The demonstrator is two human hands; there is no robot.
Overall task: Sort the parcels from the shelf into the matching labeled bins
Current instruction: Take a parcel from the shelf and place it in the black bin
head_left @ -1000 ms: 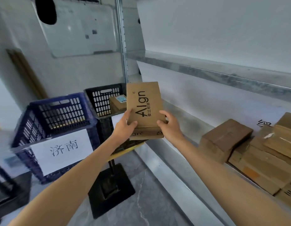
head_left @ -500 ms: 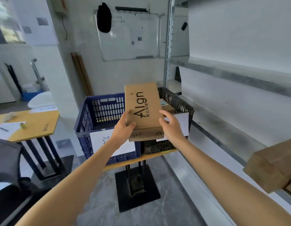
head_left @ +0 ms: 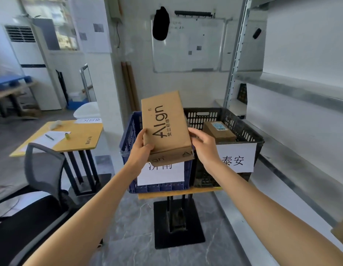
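Head view, parcel [head_left: 165, 123] gripped between left hand [head_left: 141, 150], right hand [head_left: 203, 145]

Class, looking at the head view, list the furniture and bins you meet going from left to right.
In order: yellow table → blue bin → black bin → metal shelf. The held parcel overlaps the bins, so it is omitted.

A whiteboard [head_left: 188, 43] hangs on the pale wall [head_left: 139, 83]. Left of the whiteboard and lower stands a yellow table [head_left: 84, 137], with a grey mesh chair [head_left: 43, 166] nearer. Far left is a tall white air conditioner [head_left: 28, 54]. Below lies a grey marbled floor [head_left: 128, 239].
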